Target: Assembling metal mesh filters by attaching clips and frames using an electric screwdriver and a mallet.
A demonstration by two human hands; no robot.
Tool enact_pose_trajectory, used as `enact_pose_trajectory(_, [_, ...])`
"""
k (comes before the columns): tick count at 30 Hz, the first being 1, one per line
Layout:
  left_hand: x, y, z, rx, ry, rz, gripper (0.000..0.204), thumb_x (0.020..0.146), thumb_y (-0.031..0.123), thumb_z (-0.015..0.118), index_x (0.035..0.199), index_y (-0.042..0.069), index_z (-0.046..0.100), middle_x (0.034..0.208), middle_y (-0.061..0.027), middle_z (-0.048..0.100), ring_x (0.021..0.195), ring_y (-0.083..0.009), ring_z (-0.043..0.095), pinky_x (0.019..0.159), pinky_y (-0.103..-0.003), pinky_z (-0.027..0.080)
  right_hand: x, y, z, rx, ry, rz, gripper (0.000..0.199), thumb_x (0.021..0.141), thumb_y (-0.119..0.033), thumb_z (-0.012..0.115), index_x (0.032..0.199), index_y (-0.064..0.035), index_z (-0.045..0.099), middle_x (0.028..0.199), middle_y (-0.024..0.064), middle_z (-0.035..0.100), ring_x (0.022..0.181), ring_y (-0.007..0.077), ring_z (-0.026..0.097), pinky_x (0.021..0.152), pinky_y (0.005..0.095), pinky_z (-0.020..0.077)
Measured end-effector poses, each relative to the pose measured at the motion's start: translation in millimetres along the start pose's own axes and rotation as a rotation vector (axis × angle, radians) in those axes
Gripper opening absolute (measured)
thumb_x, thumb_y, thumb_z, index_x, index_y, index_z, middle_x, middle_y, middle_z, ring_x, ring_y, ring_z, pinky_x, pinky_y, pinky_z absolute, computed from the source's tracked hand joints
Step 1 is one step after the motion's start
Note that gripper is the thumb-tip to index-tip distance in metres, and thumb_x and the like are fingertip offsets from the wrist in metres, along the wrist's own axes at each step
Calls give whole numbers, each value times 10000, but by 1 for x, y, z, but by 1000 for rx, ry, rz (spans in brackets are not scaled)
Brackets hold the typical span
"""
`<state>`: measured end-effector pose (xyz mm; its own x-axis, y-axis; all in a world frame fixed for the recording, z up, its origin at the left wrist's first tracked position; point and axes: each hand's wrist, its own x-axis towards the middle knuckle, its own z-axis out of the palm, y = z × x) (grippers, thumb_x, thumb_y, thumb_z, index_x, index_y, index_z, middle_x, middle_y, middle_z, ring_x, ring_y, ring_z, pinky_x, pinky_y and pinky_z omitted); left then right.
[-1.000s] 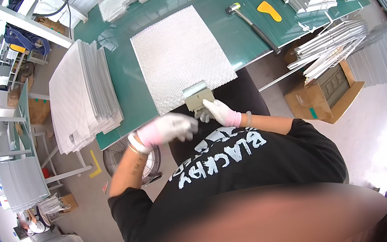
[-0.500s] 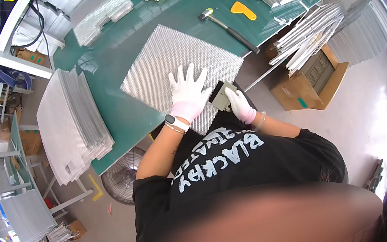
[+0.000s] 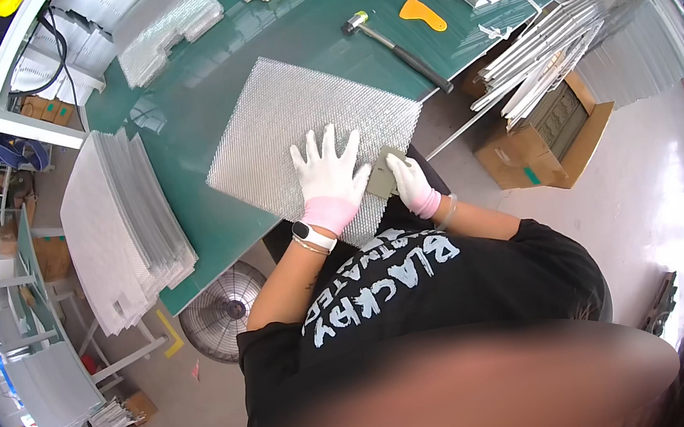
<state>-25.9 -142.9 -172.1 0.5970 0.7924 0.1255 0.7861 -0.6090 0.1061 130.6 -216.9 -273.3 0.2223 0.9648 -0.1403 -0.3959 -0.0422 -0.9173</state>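
My left hand [image 3: 328, 176], in a white glove, lies flat with fingers spread on the silvery, dimpled square mesh sheet [image 3: 299, 123], pinning it at the near edge of the green work table [image 3: 170, 107]. My right hand [image 3: 410, 184] grips a small grey flat block [image 3: 380, 180] against the sheet's near corner. I judge I'm fitting it on; next calls for firm, square pressure.

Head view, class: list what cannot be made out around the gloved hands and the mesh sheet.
- Mesh sheet: its near part lies under the left hand.
- Small grey block: partly covered by the right hand; grip unclear.
- Lower picture: blurred patch.
- Hammer: detail too small.
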Motion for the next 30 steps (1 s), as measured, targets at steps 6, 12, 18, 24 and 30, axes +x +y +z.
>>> enact_pose_trajectory(6, [13, 0, -11, -111, -40, -33, 538, 866, 433, 651, 1347, 206, 578, 1418, -192, 461, 1347, -458, 361, 1120, -675, 216, -3, 5, -1, 7, 13, -53, 231, 1045, -181, 500, 1020, -16, 659, 898, -34, 633, 806, 43, 555, 714, 238, 483])
enact_pose_trajectory(12, [14, -1, 2, -121, -3, -3, 526, 854, 400, 674, 1314, 155, 598, 1372, -217, 475, 1337, -465, 350, 1128, -676, 194, 7, -9, 0, -54, -11, 119, 209, 1027, -184, 542, 1052, -16, 664, 931, -9, 656, 829, 68, 593, 740, 253, 505])
enact_pose_trajectory(18, [6, -3, 1, -167, 7, 22, 538, 842, 377, 686, 1310, 126, 595, 1363, -230, 473, 1339, -470, 343, 1130, -678, 183, 5, -22, 11, 84, 69, 181, 163, 984, -153, 619, 1071, -20, 655, 938, 5, 670, 855, 88, 628, 744, 264, 527])
enact_pose_trajectory(24, [0, 4, 3, -147, 34, 36, 532, 835, 374, 691, 1296, 125, 601, 1350, -224, 473, 1330, -464, 347, 1133, -664, 194, 6, -4, 11, 101, 115, 94, 177, 976, -165, 641, 1079, -22, 661, 957, 1, 674, 819, 80, 627, 726, 261, 529])
enact_pose_trajectory(30, [19, -29, 7, -76, 19, 105, 498, 846, 360, 681, 1288, 143, 609, 1346, -197, 490, 1336, -424, 360, 1148, -631, 199, 33, -38, 12, -243, -357, 498, 501, 959, -472, 618, 1156, -15, 673, 969, 69, 718, 848, 135, 665, 768, 275, 534])
